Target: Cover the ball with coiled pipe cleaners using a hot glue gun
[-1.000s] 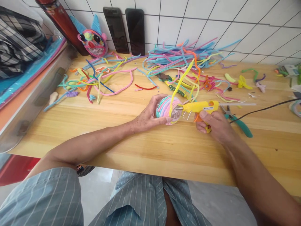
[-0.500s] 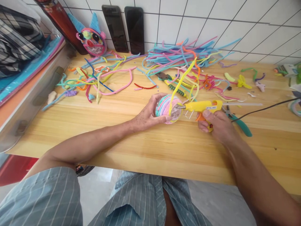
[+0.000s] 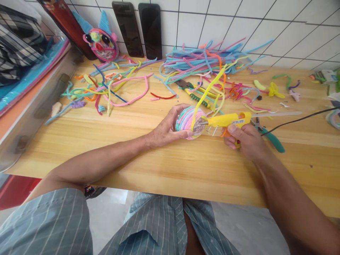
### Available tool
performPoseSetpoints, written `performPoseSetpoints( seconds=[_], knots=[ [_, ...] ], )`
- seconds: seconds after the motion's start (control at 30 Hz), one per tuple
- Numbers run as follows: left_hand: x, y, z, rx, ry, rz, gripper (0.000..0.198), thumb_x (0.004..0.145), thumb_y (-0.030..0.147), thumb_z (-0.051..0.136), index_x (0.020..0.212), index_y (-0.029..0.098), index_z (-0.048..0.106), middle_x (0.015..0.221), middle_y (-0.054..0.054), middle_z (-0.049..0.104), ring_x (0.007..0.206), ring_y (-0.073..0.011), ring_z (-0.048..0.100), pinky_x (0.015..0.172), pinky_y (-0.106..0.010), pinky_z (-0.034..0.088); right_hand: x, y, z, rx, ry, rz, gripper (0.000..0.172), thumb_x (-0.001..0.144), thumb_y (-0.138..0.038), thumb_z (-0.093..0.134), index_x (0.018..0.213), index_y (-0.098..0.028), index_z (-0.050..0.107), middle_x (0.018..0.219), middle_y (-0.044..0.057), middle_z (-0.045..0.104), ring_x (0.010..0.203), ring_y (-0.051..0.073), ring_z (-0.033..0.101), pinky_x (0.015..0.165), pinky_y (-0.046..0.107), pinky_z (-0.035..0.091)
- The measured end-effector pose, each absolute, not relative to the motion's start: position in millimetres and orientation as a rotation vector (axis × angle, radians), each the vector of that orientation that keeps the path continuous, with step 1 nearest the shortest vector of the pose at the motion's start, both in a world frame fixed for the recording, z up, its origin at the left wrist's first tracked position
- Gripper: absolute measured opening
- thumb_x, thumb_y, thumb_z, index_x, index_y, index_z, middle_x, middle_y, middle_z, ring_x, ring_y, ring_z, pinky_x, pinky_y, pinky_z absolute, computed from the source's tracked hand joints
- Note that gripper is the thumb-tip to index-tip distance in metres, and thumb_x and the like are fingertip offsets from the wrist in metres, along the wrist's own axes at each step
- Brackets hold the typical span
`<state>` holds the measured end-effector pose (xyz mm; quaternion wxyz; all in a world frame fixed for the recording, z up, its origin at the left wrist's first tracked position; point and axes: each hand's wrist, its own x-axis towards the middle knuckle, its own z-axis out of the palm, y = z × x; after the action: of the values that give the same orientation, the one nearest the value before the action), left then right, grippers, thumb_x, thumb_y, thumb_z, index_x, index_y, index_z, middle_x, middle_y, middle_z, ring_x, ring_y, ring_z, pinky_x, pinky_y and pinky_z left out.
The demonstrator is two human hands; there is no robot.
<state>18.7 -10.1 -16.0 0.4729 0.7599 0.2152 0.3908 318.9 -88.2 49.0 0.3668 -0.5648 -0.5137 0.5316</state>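
My left hand (image 3: 172, 127) is closed around a small clear round container (image 3: 186, 119) wound with pastel pipe cleaners in teal, lilac and pink. A yellow pipe cleaner (image 3: 208, 88) is laid partly along its rim, and its free end sticks up and away. My right hand (image 3: 244, 138) grips a yellow hot glue gun (image 3: 225, 120) with an orange trigger. The gun's metal nozzle points left at the clear end of the container, by the yellow pipe cleaner. A glue stick (image 3: 277, 114) juts from the gun's back.
Behind lie a heap of pipe cleaners (image 3: 196, 63) and green-and-yellow pliers (image 3: 198, 98). Teal-handled pliers (image 3: 275, 141) rest beside my right hand, near a black cord (image 3: 292, 122). A finished-looking eared figure (image 3: 102, 42) and two phones (image 3: 150, 32) stand along the tiled wall.
The glue gun's nozzle has shifted slightly left and down along the container's clear end. Both hands keep their holds, and the camera view has tilted a little.
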Motion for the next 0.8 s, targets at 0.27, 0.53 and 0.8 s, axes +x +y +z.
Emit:
performPoseSetpoints(
  seconds=[0.27,0.53,0.8],
  knots=[
    [18.7,-9.8,-13.9,1.863,0.532,0.929,0.09,0.094,0.06,0.089,0.163,0.029,0.041,0.167,-0.016,0.053,0.158,-0.0373,0.057,0.133,-0.056,0.052,312.3,-87.8,50.0,-1.405,-1.277,1.377,0.07,0.083,-0.088,0.084,0.07,-0.024,0.06,0.057,-0.005,0.043,0.048,0.011,0.042,0.051,0.033,0.032],
    [18.4,-10.0,-12.8,1.873,0.536,0.916,0.089,0.094,0.059,0.089,0.164,0.03,0.042,0.167,-0.016,0.053,0.158,-0.0382,0.057,0.133,-0.057,0.052,318.3,-85.9,47.9,-1.451,-1.306,1.338,0.077,0.078,-0.092,0.085,0.059,-0.024,0.054,0.053,-0.004,0.044,0.047,0.011,0.041,0.049,0.034,0.028],
    [17.8,-12.2,-10.8,1.876,0.535,0.908,0.09,0.095,0.058,0.089,0.165,0.03,0.04,0.168,-0.016,0.052,0.16,-0.038,0.055,0.134,-0.058,0.05,326.2,-88.1,44.5,-1.489,-1.373,1.344,0.078,0.088,-0.09,0.078,0.056,-0.024,0.051,0.05,0.0,0.047,0.052,0.013,0.042,0.052,0.033,0.028]
  ],
)
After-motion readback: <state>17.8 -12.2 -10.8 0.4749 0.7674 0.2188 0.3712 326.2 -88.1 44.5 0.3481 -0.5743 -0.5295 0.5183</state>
